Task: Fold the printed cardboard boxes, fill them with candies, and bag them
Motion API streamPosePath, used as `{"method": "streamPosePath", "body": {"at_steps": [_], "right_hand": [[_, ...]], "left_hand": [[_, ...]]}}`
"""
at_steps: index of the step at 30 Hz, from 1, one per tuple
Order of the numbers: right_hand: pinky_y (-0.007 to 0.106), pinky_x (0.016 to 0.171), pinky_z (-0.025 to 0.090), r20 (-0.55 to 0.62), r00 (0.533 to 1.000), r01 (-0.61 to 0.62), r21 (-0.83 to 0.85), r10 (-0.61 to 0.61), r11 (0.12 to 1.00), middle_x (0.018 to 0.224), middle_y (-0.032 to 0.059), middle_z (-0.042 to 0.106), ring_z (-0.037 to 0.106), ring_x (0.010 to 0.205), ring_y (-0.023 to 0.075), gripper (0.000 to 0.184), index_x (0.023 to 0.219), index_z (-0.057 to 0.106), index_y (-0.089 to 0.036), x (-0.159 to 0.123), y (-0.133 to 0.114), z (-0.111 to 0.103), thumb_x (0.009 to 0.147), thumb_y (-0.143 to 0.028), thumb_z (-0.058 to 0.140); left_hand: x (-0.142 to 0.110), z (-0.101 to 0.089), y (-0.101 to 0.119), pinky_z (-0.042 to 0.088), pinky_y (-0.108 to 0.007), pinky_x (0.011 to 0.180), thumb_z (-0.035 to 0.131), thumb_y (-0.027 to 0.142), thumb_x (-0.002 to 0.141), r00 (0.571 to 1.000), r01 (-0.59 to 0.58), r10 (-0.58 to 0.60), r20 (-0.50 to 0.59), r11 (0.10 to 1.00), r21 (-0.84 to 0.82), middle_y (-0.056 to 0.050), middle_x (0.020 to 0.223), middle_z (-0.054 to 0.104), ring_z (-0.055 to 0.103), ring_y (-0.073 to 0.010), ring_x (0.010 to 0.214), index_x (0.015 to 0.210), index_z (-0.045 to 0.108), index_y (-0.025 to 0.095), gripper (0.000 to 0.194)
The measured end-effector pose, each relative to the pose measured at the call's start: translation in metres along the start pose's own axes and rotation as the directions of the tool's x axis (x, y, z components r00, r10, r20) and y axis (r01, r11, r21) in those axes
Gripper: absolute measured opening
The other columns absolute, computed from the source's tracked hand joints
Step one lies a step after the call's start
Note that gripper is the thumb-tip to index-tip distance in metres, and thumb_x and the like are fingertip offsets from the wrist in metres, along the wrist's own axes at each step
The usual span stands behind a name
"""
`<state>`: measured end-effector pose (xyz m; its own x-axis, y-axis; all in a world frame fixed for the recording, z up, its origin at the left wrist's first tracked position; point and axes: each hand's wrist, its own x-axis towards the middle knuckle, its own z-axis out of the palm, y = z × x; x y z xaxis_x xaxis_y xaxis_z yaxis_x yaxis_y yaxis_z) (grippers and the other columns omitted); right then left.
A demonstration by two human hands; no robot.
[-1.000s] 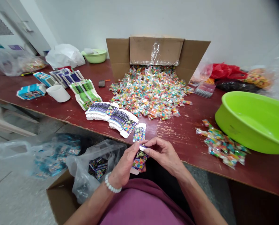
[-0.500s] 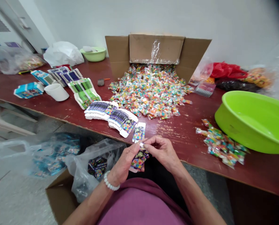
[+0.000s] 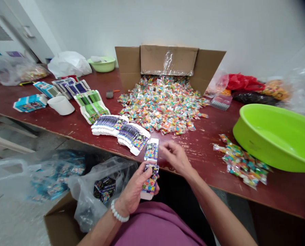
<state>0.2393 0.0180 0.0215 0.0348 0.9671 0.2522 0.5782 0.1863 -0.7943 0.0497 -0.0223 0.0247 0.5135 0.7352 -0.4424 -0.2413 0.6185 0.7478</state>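
Upright in my left hand (image 3: 135,186) is a small purple printed carton (image 3: 150,179), gripped between thumb and fingers, its white end flap showing at the bottom. My right hand (image 3: 176,157) hovers over the table's front edge, slightly blurred, its fingers loosely bent and apart with nothing visible in them. Just left of it, a single flat carton (image 3: 151,149) of the same print lies on the table. Beyond that, fanned stacks of flat purple cartons (image 3: 133,136) spread leftward. A large heap of wrapped candies (image 3: 165,106) spills from a cardboard box (image 3: 169,59) ahead.
A green basin (image 3: 277,136) stands at the right beside a small pile of candies (image 3: 244,160). Green cartons (image 3: 92,106), a white cup (image 3: 61,105) and blue cartons (image 3: 31,102) sit left. Below the edge hangs a plastic bag (image 3: 83,208) with filled cartons.
My right hand has left the carton's top and moved up and right over the table. The carton's top flap now looks folded down, and my left hand has lowered slightly with it.
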Motion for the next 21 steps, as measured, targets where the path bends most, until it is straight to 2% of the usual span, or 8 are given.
{"method": "streamPosePath", "body": {"at_steps": [2,4,6,9,11,16,18,21], "right_hand": [[0.036,0.083,0.049,-0.184,0.983,-0.062,-0.225,0.020,0.972,0.101,0.0090,0.069,0.062,0.093,0.0247,0.020,0.102,0.064,-0.019,0.035,0.022,-0.004,0.094,-0.035,0.055],[0.045,0.096,0.041,-0.241,0.970,-0.100,-0.300,0.026,0.949,0.119,0.0153,0.064,0.054,0.112,0.0326,0.031,0.114,0.063,-0.017,0.065,0.040,-0.005,0.087,-0.032,0.064],[0.049,0.100,0.036,-0.259,0.965,-0.136,-0.335,0.047,0.932,0.123,0.0174,0.063,0.048,0.117,0.0369,0.035,0.114,0.064,-0.017,0.087,0.053,-0.003,0.081,-0.028,0.069],[0.050,0.099,0.034,-0.284,0.956,-0.176,-0.344,0.077,0.922,0.114,0.0176,0.067,0.049,0.114,0.0366,0.021,0.102,0.069,-0.017,0.101,0.064,0.001,0.083,-0.024,0.065],[0.049,0.099,0.034,-0.316,0.945,-0.191,-0.313,0.088,0.930,0.107,0.0179,0.068,0.052,0.111,0.0346,0.015,0.094,0.070,-0.017,0.104,0.068,-0.003,0.087,-0.022,0.058],[0.039,0.087,0.044,-0.459,0.875,-0.228,-0.110,0.154,0.967,0.097,0.0139,0.069,0.059,0.096,0.0270,0.026,0.093,0.070,-0.015,0.092,0.070,-0.032,0.092,-0.029,0.048],[0.034,0.072,0.047,-0.466,0.860,-0.230,0.006,0.207,0.973,0.084,0.0091,0.068,0.060,0.078,0.0225,0.031,0.093,0.070,-0.014,0.077,0.063,-0.041,0.092,-0.039,0.050],[0.026,0.054,0.042,-0.381,0.884,-0.214,0.184,0.271,0.959,0.069,0.0031,0.064,0.053,0.059,0.0155,0.039,0.086,0.071,-0.015,0.046,0.039,-0.040,0.086,-0.053,0.059]], "left_hand": [[-0.004,-0.007,-0.006,0.051,-0.026,0.064,0.068,0.049,0.085,0.999,0.041,-0.041,-0.020,0.999,-0.035,-0.005,0.089,0.069,0.068,-0.0164,0.073,0.115,0.057,0.022,0.042],[-0.007,-0.018,-0.012,0.050,-0.025,0.067,0.071,0.046,0.084,0.995,0.084,-0.086,-0.051,0.996,-0.040,-0.007,0.090,0.070,0.068,-0.0168,0.078,0.110,0.056,0.020,0.041],[-0.011,-0.034,-0.015,0.049,-0.024,0.068,0.075,0.043,0.080,0.992,0.102,-0.102,-0.076,0.995,-0.001,-0.007,0.091,0.069,0.066,-0.0152,0.077,0.106,0.055,0.019,0.041],[-0.016,-0.064,-0.006,0.046,-0.022,0.063,0.081,0.038,0.073,0.995,0.095,-0.090,-0.036,0.978,0.188,-0.002,0.082,0.065,0.060,-0.0132,0.071,0.093,0.054,0.018,0.039],[-0.021,-0.085,0.008,0.041,-0.021,0.057,0.082,0.036,0.069,0.992,0.113,-0.127,0.010,0.913,0.393,0.002,0.075,0.060,0.055,-0.0123,0.065,0.088,0.055,0.018,0.038],[-0.030,-0.125,0.042,0.041,-0.022,0.063,0.086,0.031,0.057,0.960,0.141,-0.279,0.037,0.590,0.795,0.003,0.077,0.065,0.056,-0.0156,0.073,0.088,0.069,0.019,0.037],[-0.029,-0.129,0.047,0.041,-0.022,0.062,0.087,0.035,0.056,0.951,0.163,-0.306,0.033,0.591,0.790,0.003,0.074,0.066,0.057,-0.0153,0.070,0.082,0.069,0.018,0.035],[-0.022,-0.116,0.046,0.040,-0.021,0.058,0.084,0.038,0.064,0.978,0.150,-0.210,0.014,0.739,0.657,0.001,0.070,0.067,0.058,-0.0124,0.062,0.080,0.063,0.016,0.034]]}}
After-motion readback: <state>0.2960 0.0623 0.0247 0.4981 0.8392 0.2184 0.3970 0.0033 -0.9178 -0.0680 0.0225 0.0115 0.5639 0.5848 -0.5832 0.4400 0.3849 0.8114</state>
